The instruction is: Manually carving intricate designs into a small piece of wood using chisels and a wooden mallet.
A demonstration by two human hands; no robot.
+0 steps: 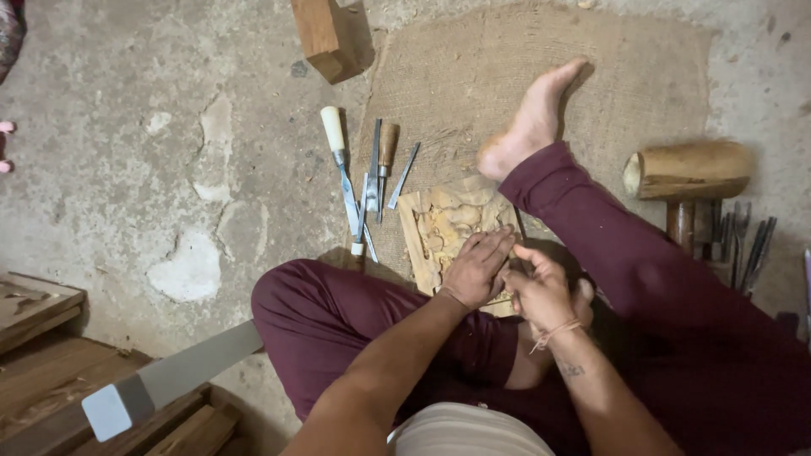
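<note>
A pale carved wooden panel point(443, 221) lies on a burlap mat point(473, 76) in front of my crossed legs in maroon trousers. My left hand point(476, 268) lies on the panel's near right part, fingers stretched out and close together. My right hand point(541, 291), with a thread around the wrist, is curled into a fist right beside it, thumb touching the left hand. The fist appears closed around a thin carving tool, which the hands mostly hide. My bare foot point(532, 118) rests on the mat just beyond the panel.
Several chisels point(372, 173) lie left of the panel, one with a white handle point(333, 128). A wooden mallet point(686, 171) and more tools point(745, 247) sit at right. A wood block point(325, 38) stands at the top. Planks point(38, 308) and a grey bar point(169, 380) are at lower left.
</note>
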